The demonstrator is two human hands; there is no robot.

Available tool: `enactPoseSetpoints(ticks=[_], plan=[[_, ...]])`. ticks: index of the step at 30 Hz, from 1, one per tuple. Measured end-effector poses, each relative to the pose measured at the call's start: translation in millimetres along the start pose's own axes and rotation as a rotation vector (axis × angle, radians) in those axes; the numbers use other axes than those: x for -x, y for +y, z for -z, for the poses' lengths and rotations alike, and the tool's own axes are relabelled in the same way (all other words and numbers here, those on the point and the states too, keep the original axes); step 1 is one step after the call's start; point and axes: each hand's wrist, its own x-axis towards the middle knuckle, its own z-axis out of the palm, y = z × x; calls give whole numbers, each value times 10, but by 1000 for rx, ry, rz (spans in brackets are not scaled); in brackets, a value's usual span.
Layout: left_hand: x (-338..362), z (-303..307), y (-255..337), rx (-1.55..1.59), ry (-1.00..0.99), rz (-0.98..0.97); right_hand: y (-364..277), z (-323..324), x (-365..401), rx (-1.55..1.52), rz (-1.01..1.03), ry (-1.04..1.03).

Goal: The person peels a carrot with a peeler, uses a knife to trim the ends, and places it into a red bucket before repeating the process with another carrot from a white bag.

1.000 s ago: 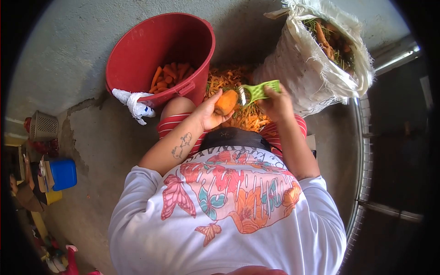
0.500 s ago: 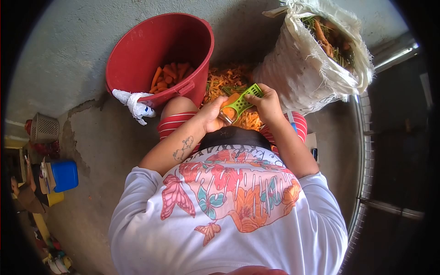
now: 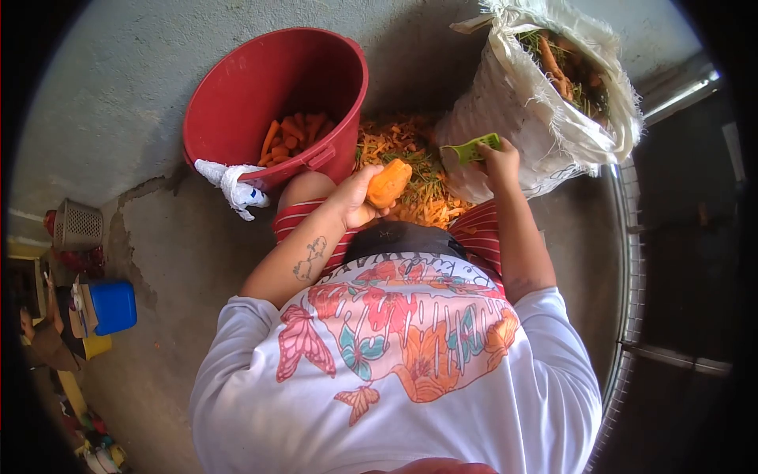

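One firm carrot, likely slick, at twelve o'clock

Nearest, at twelve o'clock, the carrot rests in the left hand, whose fingers curl beneath it while the thumb presses its nine o'clock side. It should handle as stiff and dense, with modest weight for its bulk; it is hard to crush, but its bared surface is probably moist and slippery. The best hold is around its seven o'clock end, palm behind, fingertips tucked below, leaving the opposite end exposed.

Slightly farther, at one o'clock, the right hand is wrapped round the handle end of a green peeler, apart from the carrot. The peeler looks light and rigid; its blade is too indistinct to read.

Beyond the carrot lie orange peelings mixed with green stems. Farthest, a red bucket holding more carrots stands at eleven, and a white sack at one.
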Motion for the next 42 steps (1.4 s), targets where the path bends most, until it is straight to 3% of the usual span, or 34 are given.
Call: enactPoseSetpoints(ticks=[2,4,5,6,8,11,12,14,15,22,26,38,40,42], plan=[[-88,52,-2,-21,35,-6,-7,33,62,-287,-80,-1],[-102,31,-53,-13,84,-15,-21,-71,236,-689,-168,-345],[-101,-47,-70,0,112,-27,-27,-214,375,-790,-234,-413],[-99,-101,-82,10,138,-38,4,-284,495,-866,-326,-668],[-171,-52,-127,103,57,3,-8,-453,746,-900,-429,-873],[-160,4,-144,144,-33,45,177,-487,515,-883,-350,-658],[-144,27,-140,141,-59,55,144,-491,456,-931,-273,-447],[-137,67,-126,167,-102,100,108,-332,351,-1014,-196,-375],[-123,60,-122,172,-109,110,-1,-333,414,-1030,-239,-231],[-75,-166,-144,215,78,84,-63,-444,882,-434,87,-325],[-106,-121,-174,194,5,85,-44,-517,928,-191,172,-315],[21,-64,-95,103,-151,113,-6,-210,510,-392,-71,-325],[8,-35,-83,99,-140,108,84,-143,356,-238,53,-213],[14,0,-43,83,-187,83,201,-4,209,-244,21,-81]])
